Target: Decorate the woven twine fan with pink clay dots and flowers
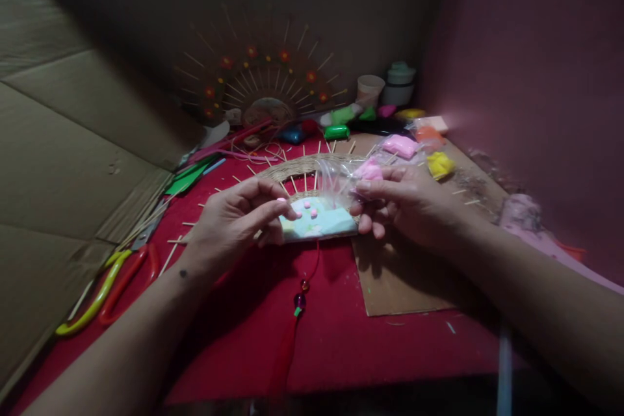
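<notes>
My right hand (397, 198) pinches a clear plastic bag (336, 182) with a lump of pink modelling clay (369, 169) in it. My left hand (244, 218) is closed, a small pink clay ball (281, 200) between thumb and forefinger. Between both hands lies a half-round woven fan (302, 164) with thin sticks pointing outward. Its light blue base (331, 221) carries several small pink clay dots (313, 213) beside the left fingertips. From its lower edge hangs a red tassel (285, 351) with beads (299, 300). The fingers partly cover both ends of the base.
Scissors (119, 283) with yellow and red handles lie at left by a cardboard wall (97, 143). A brown board (404, 279) lies under the right hand. Behind stand a flower-decorated stick fan (266, 78), a paper cup (369, 90) and a lidded cup (400, 84), near several coloured clay packets (336, 132).
</notes>
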The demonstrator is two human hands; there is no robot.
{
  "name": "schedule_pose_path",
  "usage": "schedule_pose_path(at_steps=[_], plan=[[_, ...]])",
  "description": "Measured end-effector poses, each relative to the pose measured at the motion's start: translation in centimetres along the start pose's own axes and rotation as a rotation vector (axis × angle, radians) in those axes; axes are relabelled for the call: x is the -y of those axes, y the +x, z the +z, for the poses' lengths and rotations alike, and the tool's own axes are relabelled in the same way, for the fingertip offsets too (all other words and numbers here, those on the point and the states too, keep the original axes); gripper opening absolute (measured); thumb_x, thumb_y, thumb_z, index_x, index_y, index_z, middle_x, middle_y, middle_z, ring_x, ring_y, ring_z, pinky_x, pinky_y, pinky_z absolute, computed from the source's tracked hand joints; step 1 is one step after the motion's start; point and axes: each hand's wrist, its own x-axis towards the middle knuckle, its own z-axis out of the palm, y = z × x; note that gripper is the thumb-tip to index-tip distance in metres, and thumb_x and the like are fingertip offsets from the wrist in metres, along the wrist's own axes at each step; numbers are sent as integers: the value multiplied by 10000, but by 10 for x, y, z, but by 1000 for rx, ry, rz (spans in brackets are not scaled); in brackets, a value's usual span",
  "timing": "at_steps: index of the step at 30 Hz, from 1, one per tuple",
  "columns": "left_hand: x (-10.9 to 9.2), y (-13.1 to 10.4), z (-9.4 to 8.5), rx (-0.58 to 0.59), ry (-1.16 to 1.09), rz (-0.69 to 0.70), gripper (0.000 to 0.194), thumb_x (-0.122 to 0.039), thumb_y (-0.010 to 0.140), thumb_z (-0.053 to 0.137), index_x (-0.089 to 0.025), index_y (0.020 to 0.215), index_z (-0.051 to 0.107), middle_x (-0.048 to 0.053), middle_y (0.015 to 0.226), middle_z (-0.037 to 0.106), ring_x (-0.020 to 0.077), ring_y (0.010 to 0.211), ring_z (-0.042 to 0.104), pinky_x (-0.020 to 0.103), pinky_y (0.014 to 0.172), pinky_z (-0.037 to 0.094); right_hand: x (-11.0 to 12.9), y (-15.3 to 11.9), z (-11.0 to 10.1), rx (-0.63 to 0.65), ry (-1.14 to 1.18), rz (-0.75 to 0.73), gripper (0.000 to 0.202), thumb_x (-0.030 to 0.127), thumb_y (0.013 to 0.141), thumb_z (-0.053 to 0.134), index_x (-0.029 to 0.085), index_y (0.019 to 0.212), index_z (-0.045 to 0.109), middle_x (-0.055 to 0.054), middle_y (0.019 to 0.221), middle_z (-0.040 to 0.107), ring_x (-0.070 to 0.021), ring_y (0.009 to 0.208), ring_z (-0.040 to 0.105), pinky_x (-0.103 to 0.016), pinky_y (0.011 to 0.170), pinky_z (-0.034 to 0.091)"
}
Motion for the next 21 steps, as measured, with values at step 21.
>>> schedule_pose_path(at_steps=[21], plan=[[-1, 3, -5, 35, -393, -146, 161, -122, 721, 696, -160, 876, 681, 26, 764, 655, 84, 561, 586, 177, 464, 490, 3, -3, 2, 34, -38, 97, 102, 208, 759, 660, 155, 751, 573, -32, 618, 662, -111, 449, 607, -175, 365, 452]])
